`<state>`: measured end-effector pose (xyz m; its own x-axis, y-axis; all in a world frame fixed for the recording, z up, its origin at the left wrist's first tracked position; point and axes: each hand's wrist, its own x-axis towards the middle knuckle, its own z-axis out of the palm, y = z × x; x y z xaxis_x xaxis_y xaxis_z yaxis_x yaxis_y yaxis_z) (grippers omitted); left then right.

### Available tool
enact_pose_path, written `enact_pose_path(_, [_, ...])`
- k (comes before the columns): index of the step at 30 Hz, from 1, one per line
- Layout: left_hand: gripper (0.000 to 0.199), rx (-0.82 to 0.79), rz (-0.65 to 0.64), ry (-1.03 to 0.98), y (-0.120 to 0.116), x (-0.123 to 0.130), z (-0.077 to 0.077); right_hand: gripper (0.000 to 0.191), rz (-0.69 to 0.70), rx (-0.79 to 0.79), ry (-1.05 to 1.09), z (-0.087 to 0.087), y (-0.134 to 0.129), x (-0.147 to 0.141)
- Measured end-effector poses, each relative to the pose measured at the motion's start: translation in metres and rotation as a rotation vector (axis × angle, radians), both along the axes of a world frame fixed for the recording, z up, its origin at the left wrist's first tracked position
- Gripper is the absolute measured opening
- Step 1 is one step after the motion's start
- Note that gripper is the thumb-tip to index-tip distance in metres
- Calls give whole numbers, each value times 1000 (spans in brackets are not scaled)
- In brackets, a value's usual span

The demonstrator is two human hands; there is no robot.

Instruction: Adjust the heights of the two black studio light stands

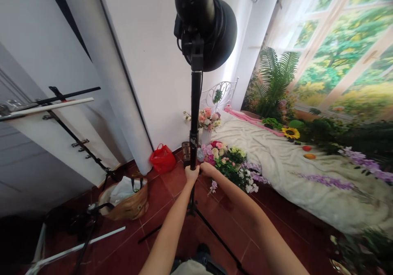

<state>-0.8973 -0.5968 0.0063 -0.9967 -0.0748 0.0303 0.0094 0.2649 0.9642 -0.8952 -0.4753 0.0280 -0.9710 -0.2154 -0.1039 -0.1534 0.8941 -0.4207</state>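
Note:
Straight ahead of me stands a black light stand with a black studio lamp on top. My left hand is wrapped round its pole at about the middle of the view. Just to the right, my right hand is closed at the pole's side, at the height of a joint. A small dark part, perhaps a knob, shows at its fingertips; the fingers partly hide it. Below the hands, the stand's legs spread over the floor.
Flower bunches lie right behind the pole, beside a bed with a cream blanket. A red bag and a woven basket sit on the tiled floor. At left, a white panel on a stand and a white bar take up room.

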Motion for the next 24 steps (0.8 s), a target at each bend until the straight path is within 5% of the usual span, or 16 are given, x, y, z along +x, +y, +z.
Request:
enact_pose_path(4, [22, 12, 6, 1, -1, 1, 2, 50, 8, -112, 366, -35, -2, 64])
enact_pose_path(6, [22, 29, 12, 8, -1, 0, 1, 48, 36, -175, 482, -37, -1, 90])
enact_pose_path(8, [22, 44, 9, 21, 0, -1, -1, 35, -18, -284, 576, -18, -4, 101])
enact_pose_path(10, [22, 56, 10, 28, 1, -2, -3, 32, -160, -477, 681, 21, -11, 95])
enact_pose_path(14, [19, 68, 16, 40, 2, -4, -5, 64, -224, -880, 726, 110, -40, 54])
enact_pose_path(16, [17, 64, 7, 48, 2, -4, -5, 72, -220, -951, 699, 138, -54, 35])
enact_pose_path(24, [22, 81, -168, 85, -9, 3, 4, 35, -292, -810, 745, 158, -73, 15])
